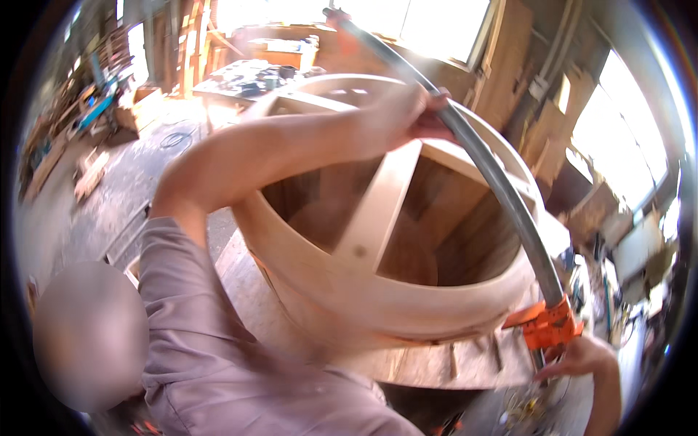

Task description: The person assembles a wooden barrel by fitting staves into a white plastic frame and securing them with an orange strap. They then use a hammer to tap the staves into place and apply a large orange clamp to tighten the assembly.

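Note:
My left hand [430, 120] is closed round the grey pipe of a long pipe clamp [498, 174], near its far end. That end, with a blurred orange part, rises at the top of the view. At the near right end, my right hand [582, 354] grips the clamp just beside its orange jaw [549, 325]; some of its fingers are hidden. The pipe slants over the right side of a large, round, tub-like wooden piece [327, 265]. Flat pale crossbars [382, 211] span its rim, with dark openings between them. My left forearm reaches across the piece.
The wooden piece stands on a worn wooden worktop [407, 363]. A cluttered table [243, 80] stands behind it at the left. Scrap wood [91, 173] and a coiled cord [176, 138] lie on the floor. Boards [502, 73] lean near bright windows, and clutter lines the right side.

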The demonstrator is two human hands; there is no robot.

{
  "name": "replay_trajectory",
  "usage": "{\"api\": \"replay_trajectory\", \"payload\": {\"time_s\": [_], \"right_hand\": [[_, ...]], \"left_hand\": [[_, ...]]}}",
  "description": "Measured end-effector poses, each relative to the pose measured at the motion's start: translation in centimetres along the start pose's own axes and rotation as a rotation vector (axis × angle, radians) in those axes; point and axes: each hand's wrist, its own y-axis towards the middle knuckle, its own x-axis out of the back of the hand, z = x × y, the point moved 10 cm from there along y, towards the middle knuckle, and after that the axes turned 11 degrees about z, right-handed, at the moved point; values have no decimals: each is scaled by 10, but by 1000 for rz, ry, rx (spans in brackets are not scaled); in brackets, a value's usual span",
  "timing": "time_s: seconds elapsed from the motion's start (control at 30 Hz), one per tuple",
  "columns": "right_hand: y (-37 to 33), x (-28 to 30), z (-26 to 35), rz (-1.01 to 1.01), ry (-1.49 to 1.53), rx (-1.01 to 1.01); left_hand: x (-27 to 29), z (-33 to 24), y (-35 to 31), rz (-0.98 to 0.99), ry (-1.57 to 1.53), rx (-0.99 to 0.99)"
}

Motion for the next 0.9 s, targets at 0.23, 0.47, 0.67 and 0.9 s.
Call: {"api": "replay_trajectory", "payload": {"time_s": [0.23, 0.47, 0.67, 0.9], "right_hand": [[-5, 9, 25, 59, -3, 205], [-14, 13, 26, -72, 161, 198], [-16, 5, 14, -331, -289, 30], [-43, 24, 59, -359, 92, 99]], "left_hand": [[8, -15, -20, -99, 88, 73], [19, -2, -13, -132, 41, 125], [9, -3, -8, -100, 81, 144], [24, -25, -3, -77, 60, 72]]}}
